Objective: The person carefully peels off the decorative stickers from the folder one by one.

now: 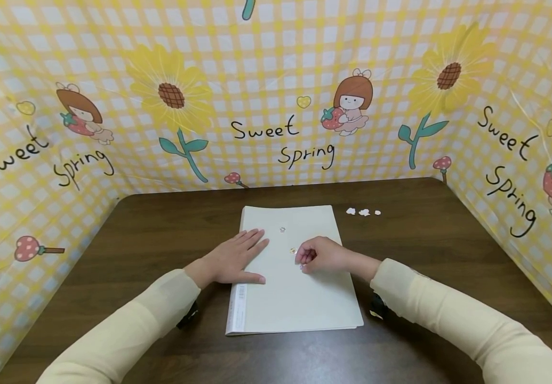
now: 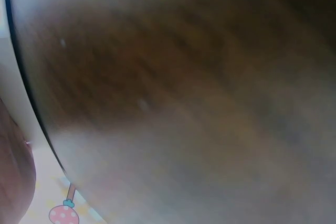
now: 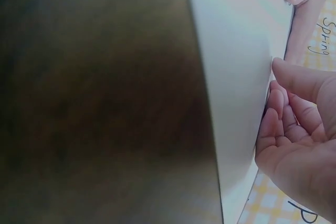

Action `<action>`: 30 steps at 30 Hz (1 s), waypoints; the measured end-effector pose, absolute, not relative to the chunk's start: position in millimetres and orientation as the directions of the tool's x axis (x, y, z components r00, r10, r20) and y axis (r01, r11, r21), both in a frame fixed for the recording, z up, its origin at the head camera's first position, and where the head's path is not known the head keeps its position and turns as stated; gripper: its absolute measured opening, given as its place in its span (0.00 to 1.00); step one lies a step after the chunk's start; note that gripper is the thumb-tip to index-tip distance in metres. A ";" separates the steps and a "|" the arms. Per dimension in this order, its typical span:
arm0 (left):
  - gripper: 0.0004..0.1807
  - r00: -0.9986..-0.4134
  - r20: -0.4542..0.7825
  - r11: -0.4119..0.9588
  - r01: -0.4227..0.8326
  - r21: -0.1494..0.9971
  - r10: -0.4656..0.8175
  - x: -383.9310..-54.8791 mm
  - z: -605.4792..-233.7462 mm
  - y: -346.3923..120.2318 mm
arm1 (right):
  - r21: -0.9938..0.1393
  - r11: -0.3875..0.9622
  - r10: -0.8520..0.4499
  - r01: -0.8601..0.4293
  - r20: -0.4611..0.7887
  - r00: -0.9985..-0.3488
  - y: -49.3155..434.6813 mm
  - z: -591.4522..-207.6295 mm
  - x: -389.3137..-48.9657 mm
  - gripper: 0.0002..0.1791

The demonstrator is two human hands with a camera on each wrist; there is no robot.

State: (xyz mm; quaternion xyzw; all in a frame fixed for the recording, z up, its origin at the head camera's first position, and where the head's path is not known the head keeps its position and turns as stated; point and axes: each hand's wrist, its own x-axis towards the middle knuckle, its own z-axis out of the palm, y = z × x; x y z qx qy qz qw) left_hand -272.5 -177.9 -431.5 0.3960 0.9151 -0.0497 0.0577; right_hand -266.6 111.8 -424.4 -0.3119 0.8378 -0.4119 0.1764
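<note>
A cream-white folder (image 1: 304,304) lies on the table, its spine with a printed label strip toward the left. My left hand (image 1: 234,258) rests on its left edge, fingers spread and thumb apart. Over the middle right of the cover, my right hand (image 1: 324,255) has its fingers curled in and pinches a tiny sticker (image 1: 302,267) between thumb and fingertips, low at the surface. A small yellowish sticker (image 1: 293,250) is on the cover just left of those fingers. Farther up is another little sticker (image 1: 282,230). In the right wrist view the right thumb (image 3: 294,80) reaches to the folder.
Several small white paper scraps (image 1: 364,212) lie in a row on the dark wooden table (image 1: 160,224), right of the folder's far end. A yellow checked cloth (image 1: 266,80) with flowers and "Sweet Spring" lettering hangs behind and along both sides.
</note>
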 end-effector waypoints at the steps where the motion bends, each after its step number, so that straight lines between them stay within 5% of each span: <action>1: 0.57 -0.679 -0.145 0.681 0.731 -0.044 0.720 -272.3 -431.2 -177.9 | -0.790 0.477 -0.666 -0.384 -0.041 -0.745 111.5 -424.1 -266.4 0.06; 30: 0.56 -0.671 -0.119 0.673 0.740 -0.028 0.732 -271.7 -432.0 -179.0 | -0.714 0.518 -0.674 -0.472 -0.001 -0.738 109.8 -422.4 -266.5 0.07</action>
